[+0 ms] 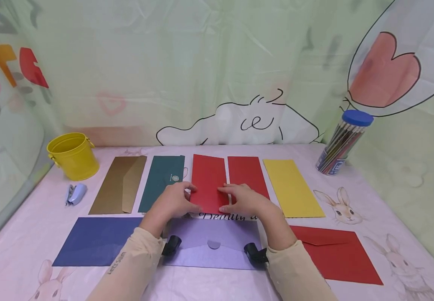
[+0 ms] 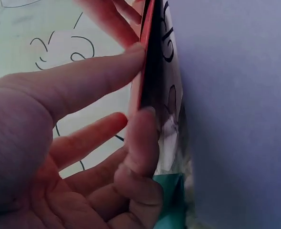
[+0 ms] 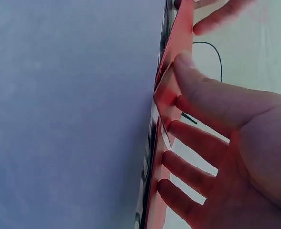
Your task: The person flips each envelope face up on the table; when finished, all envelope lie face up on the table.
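The middle red envelope (image 1: 207, 179) lies upright between both hands in the head view. My left hand (image 1: 173, 202) holds its left edge near the lower corner; the left wrist view shows the thumb (image 2: 102, 78) on it and other fingers curled at the edge. My right hand (image 1: 248, 200) grips its right side, where a flap (image 3: 168, 95) stands slightly out. In the right wrist view the thumb lies on the envelope and the lower fingertips reach a second red envelope (image 1: 247, 171). Left of the hands lies a dark green envelope (image 1: 160, 175).
Nearer the body lie a lilac envelope (image 1: 213, 255), a blue one (image 1: 96, 240) and a red one with a flap (image 1: 344, 255). Brown (image 1: 113, 184) and yellow (image 1: 292, 184) envelopes flank the back row. A yellow bucket (image 1: 74, 161), stapler (image 1: 75, 193) and pencil jar (image 1: 341, 146) stand at the sides.
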The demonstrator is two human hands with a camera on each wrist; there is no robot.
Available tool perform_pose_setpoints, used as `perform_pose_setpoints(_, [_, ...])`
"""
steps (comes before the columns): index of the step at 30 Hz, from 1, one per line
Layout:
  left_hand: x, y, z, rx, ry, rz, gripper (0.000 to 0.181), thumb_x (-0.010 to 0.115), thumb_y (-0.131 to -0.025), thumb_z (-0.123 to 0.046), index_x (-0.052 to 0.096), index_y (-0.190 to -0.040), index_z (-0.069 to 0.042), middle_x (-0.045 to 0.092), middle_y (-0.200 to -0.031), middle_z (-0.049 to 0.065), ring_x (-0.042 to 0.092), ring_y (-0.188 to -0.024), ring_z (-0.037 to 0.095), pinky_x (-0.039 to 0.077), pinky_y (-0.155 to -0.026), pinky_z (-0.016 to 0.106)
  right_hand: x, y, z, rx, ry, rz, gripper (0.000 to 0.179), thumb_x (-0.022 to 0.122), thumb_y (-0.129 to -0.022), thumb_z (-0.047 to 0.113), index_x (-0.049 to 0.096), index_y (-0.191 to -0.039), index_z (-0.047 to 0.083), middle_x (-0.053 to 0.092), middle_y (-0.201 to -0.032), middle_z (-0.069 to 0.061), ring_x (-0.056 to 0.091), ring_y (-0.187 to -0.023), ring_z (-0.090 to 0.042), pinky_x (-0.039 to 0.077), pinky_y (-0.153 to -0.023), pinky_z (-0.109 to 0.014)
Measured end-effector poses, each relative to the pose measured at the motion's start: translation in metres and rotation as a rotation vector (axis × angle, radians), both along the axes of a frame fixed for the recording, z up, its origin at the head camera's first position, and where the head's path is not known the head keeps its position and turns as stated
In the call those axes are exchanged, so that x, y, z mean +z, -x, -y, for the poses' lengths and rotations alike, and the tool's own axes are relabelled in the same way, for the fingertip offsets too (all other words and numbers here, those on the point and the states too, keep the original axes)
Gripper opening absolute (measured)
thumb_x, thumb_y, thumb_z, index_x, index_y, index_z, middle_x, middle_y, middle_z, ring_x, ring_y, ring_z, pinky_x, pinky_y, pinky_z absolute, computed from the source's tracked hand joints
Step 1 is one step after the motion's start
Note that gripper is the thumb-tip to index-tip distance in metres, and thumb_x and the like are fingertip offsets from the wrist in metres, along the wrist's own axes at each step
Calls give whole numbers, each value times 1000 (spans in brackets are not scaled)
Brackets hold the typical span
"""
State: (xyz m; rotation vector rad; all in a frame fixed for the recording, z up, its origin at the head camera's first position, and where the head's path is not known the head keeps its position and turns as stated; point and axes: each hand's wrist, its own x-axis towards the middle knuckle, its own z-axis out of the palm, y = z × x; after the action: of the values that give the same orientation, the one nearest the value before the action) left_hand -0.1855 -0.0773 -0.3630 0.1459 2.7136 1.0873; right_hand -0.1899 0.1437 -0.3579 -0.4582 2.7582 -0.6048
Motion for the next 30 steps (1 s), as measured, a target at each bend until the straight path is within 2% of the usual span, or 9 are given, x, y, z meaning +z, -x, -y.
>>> perform_pose_setpoints(4, [1,0,1,-27,67,-22,59,86,-77,-20,65,-132,-10,66,-97,8,62,-84,21,54,-70,37,-1,0,0,4,-12,0,69,80,-86,28,52,-149,20,45,-153,-9,39,-134,-33,51,-94,-51])
perform_pose_setpoints(8, [3,0,1,-44,119,-25,62,85,-77,-19,64,-134,-9,66,-97,8,62,-85,22,54,-73,40,-2,0,-1,2,-14,-16,71,83,-83,28,54,-147,19,47,-150,-11,40,-135,-34,48,-97,-56])
perform_pose_setpoints(14, [3,-2,0,-67,181,-53,61,83,-78,-21,64,-135,-8,66,-117,13,61,-101,28,54,-83,46,-2,-1,0,2,-13,-30,69,84,-82,28,56,-144,17,51,-145,-11,41,-133,-35,45,-99,-59])
perform_pose_setpoints(21, [6,-5,-2,-64,207,-58,58,83,-81,-23,65,-133,-7,64,-125,15,59,-113,33,53,-89,49,-2,-2,2,10,-23,-18,68,80,-86,30,54,-147,18,45,-151,-10,37,-137,-37,39,-103,-63])
perform_pose_setpoints(24, [5,-6,-2,-66,218,-65,54,83,-81,-21,67,-130,-6,65,-124,15,59,-115,34,52,-90,50,-3,-2,4,6,-29,-10,68,80,-86,30,53,-148,19,43,-154,-9,35,-139,-37,35,-105,-65])
perform_pose_setpoints(30, [3,-6,-2,-77,230,-71,49,83,-81,-20,69,-127,-8,66,-122,13,58,-115,33,52,-92,49,-5,-1,6,2,-44,-15,69,80,-86,31,53,-149,20,42,-155,-8,35,-138,-37,35,-105,-65])
